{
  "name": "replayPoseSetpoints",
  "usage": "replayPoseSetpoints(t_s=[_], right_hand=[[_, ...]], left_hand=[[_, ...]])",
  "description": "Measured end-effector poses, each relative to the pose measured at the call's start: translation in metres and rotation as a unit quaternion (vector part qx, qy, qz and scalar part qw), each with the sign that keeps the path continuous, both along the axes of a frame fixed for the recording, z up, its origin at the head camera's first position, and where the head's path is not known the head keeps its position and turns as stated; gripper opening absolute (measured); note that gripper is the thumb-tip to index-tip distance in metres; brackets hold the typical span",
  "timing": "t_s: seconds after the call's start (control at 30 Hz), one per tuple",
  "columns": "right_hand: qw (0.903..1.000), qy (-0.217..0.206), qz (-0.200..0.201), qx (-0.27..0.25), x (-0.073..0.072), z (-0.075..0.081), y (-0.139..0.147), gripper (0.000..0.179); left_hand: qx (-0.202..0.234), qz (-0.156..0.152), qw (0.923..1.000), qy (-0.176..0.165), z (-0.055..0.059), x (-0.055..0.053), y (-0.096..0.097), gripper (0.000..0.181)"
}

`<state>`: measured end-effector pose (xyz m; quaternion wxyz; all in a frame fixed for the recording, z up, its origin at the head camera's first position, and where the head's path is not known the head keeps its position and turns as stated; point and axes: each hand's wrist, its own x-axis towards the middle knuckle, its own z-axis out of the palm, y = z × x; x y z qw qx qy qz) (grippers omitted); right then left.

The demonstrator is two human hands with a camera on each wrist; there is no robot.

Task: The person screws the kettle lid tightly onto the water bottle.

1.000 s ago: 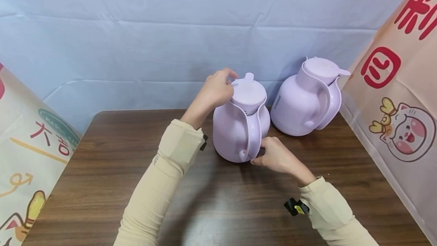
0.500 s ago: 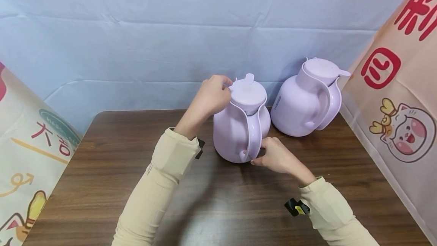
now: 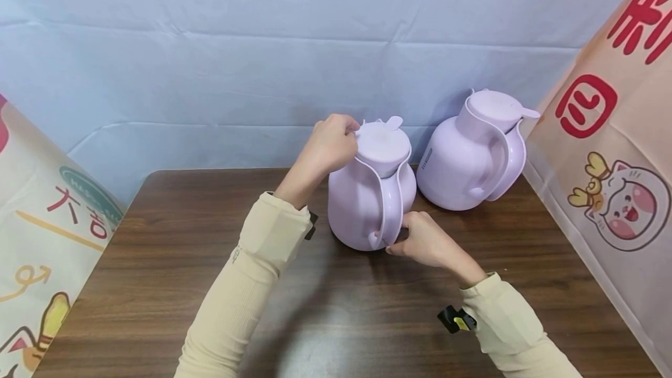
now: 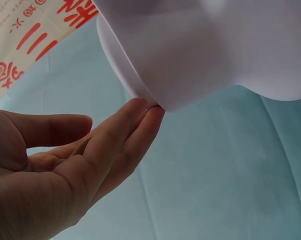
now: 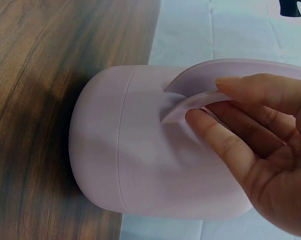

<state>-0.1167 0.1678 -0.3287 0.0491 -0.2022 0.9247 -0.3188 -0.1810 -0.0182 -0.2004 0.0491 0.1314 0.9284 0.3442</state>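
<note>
A lilac thermos jug (image 3: pixel 357 206) stands upright on the wooden table, its handle (image 3: pixel 389 209) towards me. My left hand (image 3: pixel 332 144) is at the left of its round lid (image 3: pixel 382 143); the left wrist view shows fairly straight fingertips (image 4: pixel 153 117) touching the rim, the thumb held apart. Low on the handle, my right hand (image 3: pixel 426 239) pinches it between thumb and fingers, clearest in the right wrist view, where the jug body (image 5: pixel 110 150) lies sideways in the picture. The lid's tab (image 3: pixel 394 123) points to the back right.
A second lilac thermos jug (image 3: pixel 454 162) stands behind and to the right, close to the first. A pale blue cloth (image 3: pixel 236 74) hangs behind the table (image 3: pixel 173 261). Printed sheets (image 3: pixel 609 162) hang at both sides.
The near jug's lid has turned, its tab swinging from straight back to the back right. My left hand drew slightly left, then came back to the rim. The right hand has stayed put.
</note>
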Motion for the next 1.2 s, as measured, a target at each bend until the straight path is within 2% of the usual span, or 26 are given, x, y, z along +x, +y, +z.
replayPoseSetpoints(t_s=[0.3, 0.57, 0.73, 1.0, 1.2], right_hand=[[1.0000, 0.008, -0.004, 0.003, 0.000, -0.002, 0.001, 0.015], [0.9999, 0.014, -0.003, 0.003, 0.000, -0.002, 0.001, 0.015], [0.9999, 0.011, -0.002, -0.001, 0.000, -0.002, 0.000, 0.016], [0.9999, 0.014, 0.000, 0.001, 0.000, -0.002, 0.000, 0.015], [1.0000, 0.005, -0.001, 0.000, 0.000, 0.000, 0.000, 0.014]], left_hand=[[0.005, 0.000, 1.0000, -0.002, -0.002, -0.006, 0.004, 0.042], [-0.007, -0.014, 0.9998, 0.011, -0.003, -0.008, 0.006, 0.043], [0.001, -0.017, 0.9998, 0.011, -0.004, -0.003, 0.003, 0.042], [-0.009, -0.014, 0.9998, 0.014, -0.001, 0.008, -0.002, 0.038], [-0.006, -0.010, 0.9999, 0.006, 0.000, 0.009, 0.000, 0.040]])
